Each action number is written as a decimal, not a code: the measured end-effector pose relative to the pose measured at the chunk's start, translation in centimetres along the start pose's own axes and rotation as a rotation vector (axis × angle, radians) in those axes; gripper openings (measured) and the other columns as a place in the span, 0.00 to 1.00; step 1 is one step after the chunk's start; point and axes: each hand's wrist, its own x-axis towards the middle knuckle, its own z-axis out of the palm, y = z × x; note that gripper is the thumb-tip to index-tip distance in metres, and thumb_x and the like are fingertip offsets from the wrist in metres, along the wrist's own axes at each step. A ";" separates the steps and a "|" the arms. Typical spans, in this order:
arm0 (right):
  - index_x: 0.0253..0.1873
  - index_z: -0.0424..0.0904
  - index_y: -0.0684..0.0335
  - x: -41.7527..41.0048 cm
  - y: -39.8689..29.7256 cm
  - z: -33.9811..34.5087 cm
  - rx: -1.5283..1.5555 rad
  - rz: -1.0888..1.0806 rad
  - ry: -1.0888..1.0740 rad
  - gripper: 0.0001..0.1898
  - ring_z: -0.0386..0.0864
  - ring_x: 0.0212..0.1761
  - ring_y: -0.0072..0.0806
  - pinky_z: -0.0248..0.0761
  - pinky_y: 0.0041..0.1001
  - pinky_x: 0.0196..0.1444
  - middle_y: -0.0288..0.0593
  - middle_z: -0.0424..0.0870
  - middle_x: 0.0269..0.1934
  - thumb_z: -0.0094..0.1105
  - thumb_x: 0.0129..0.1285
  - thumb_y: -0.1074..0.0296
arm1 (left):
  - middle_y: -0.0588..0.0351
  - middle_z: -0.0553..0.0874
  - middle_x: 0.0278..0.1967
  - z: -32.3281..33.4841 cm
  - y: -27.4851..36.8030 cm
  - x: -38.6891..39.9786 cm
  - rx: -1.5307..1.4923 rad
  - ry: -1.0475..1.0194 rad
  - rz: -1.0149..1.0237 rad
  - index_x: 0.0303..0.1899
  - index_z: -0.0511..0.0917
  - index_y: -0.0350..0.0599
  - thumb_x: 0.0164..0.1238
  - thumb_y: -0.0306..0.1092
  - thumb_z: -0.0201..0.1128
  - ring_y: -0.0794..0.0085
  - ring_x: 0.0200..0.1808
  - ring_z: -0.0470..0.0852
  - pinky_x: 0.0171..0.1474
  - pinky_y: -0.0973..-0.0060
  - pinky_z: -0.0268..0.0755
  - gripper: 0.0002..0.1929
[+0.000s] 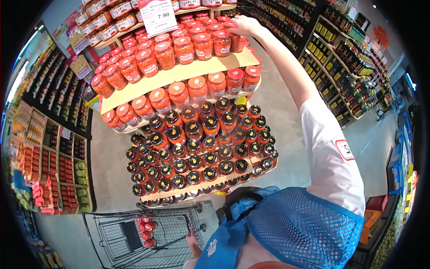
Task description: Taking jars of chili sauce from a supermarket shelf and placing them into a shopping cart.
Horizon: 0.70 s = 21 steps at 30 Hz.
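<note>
At the right end of the upper shelf, my right hand point(247, 27) is curled over the top of a jar point(238, 43) of chopped red chilli, covering its lid. Rows of similar red-lidded jars point(184, 50) stand to its left, several deep. My left hand point(192, 239) is low in the picture, gripping the end of a wire shopping cart point(161, 259). Inside the cart, several red-lidded jars point(147, 232) are grouped together beside a dark panel point(131, 235).
Below the upper shelf point(174, 72) runs another row of red-lidded jars point(198, 88). Black-lidded jars point(195, 161) fill the lower tiers, close to my body. A price sign point(158, 16) stands above. Stocked shelves point(331, 64) rise to the right, more shelving point(60, 168) to the left.
</note>
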 end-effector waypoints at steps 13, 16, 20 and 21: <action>0.56 0.81 0.62 1.6 0.7 3.6 0.058 0.288 -0.149 0.36 0.85 0.52 0.46 0.80 0.42 0.53 0.56 0.86 0.50 0.51 0.65 0.30 | 0.49 0.89 0.42 1.5 0.4 -0.8 0.018 0.023 -0.002 0.52 0.80 0.31 0.68 0.63 0.63 0.66 0.28 0.87 0.26 0.73 0.79 0.35; 0.57 0.80 0.62 2.0 0.4 4.7 0.005 0.233 -0.101 0.34 0.86 0.50 0.47 0.80 0.43 0.52 0.57 0.87 0.48 0.51 0.66 0.33 | 0.48 0.89 0.42 1.7 0.0 -0.7 0.043 0.022 0.014 0.51 0.80 0.31 0.68 0.63 0.63 0.65 0.29 0.88 0.26 0.72 0.79 0.35; 0.60 0.74 0.64 1.9 1.0 6.3 0.014 0.191 -0.067 0.35 0.86 0.49 0.50 0.80 0.45 0.51 0.57 0.86 0.48 0.50 0.66 0.34 | 0.49 0.89 0.41 1.9 -0.2 -0.4 0.052 0.022 -0.020 0.51 0.80 0.30 0.67 0.65 0.62 0.66 0.30 0.88 0.27 0.73 0.79 0.36; 0.60 0.73 0.65 1.4 1.1 6.7 0.012 0.209 -0.012 0.36 0.86 0.49 0.52 0.80 0.45 0.51 0.58 0.85 0.49 0.48 0.68 0.33 | 0.49 0.89 0.40 1.8 0.0 -0.6 0.067 0.015 -0.023 0.52 0.80 0.30 0.67 0.65 0.62 0.67 0.30 0.88 0.27 0.73 0.79 0.37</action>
